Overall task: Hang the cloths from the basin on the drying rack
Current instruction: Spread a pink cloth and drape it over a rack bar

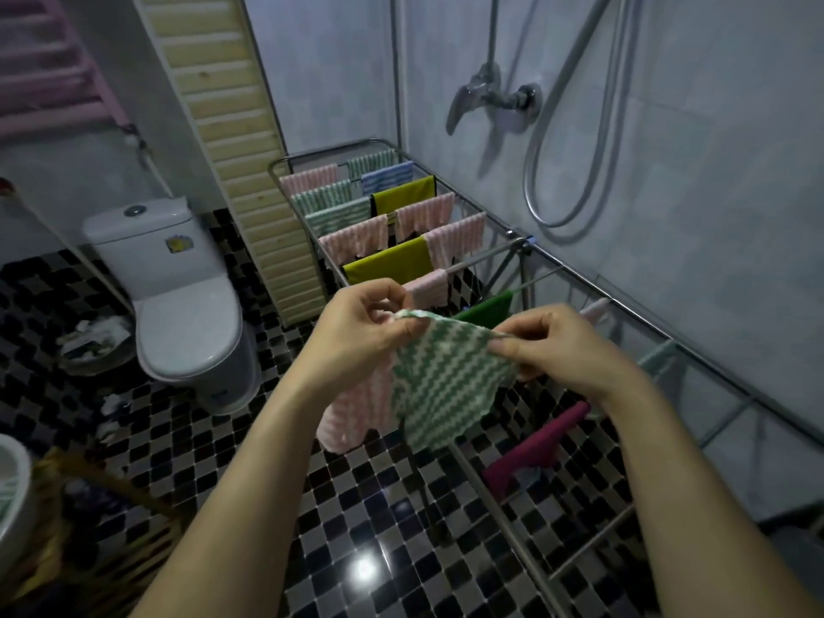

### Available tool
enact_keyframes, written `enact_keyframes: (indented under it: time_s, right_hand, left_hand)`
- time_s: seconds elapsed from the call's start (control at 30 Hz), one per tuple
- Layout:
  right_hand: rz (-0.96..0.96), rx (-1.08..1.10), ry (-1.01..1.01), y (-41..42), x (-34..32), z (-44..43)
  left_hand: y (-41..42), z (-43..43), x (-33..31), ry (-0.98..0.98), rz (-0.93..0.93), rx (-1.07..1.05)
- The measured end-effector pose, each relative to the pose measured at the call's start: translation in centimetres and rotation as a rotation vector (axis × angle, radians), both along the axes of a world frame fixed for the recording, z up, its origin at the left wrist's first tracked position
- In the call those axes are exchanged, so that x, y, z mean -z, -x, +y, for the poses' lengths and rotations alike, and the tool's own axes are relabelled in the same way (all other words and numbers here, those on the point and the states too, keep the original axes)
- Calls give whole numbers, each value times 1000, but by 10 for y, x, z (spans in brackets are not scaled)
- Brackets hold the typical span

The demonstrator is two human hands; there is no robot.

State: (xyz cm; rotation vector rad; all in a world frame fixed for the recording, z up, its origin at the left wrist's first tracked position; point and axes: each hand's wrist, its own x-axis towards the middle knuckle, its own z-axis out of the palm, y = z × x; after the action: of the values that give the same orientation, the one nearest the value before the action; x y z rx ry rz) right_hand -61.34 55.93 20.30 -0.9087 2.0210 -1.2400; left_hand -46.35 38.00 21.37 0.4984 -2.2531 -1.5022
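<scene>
I hold a green-and-white striped cloth [446, 381] stretched between both hands at mid-frame. My left hand [356, 332] pinches its left top corner, and a pink-and-white cloth [356, 417] hangs down below that hand too. My right hand [553, 345] pinches the right top corner. Behind and to the right runs the metal drying rack [695, 354], its far rails carrying several pink, green-striped, blue and yellow cloths [388, 260]. A dark green cloth [490, 310] and a magenta cloth [535, 448] hang on nearer rails. The white basin [13, 497] shows at the left edge.
A white toilet [183, 301] stands to the left with a small waste bin [96, 345] beside it. A woven basket [89, 528] sits at lower left. The shower mixer and hose [499, 98] hang on the tiled wall behind the rack. Checkered tile covers the floor [356, 528].
</scene>
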Motion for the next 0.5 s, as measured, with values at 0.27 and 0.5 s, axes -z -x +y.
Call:
enact_keyframes:
  time_s: [0.27, 0.5]
  right_hand:
    - [351, 204, -167, 47, -5, -12]
    - [5, 475, 123, 88, 3, -72]
  left_hand:
    - [29, -21, -3, 327, -112, -27]
    - [81, -70, -2, 196, -87, 72]
